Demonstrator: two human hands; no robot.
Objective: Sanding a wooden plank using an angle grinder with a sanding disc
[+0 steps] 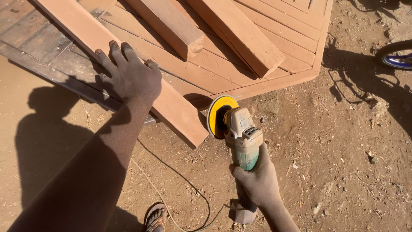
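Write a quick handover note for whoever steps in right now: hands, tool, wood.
Left hand: flat on the long wooden beam, pressing it onto the wooden panel.
Right hand: gripping the angle grinder; its yellow disc sits close to the beam's near end, contact unclear.
Two shorter beams lie on the panel.
Cord trails across the dirt.
How much is sanded cannot be told.

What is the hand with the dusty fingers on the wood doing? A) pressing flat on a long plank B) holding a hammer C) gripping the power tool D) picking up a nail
A: the left hand lies spread on the long wooden plank, while the right hand grips the angle grinder.
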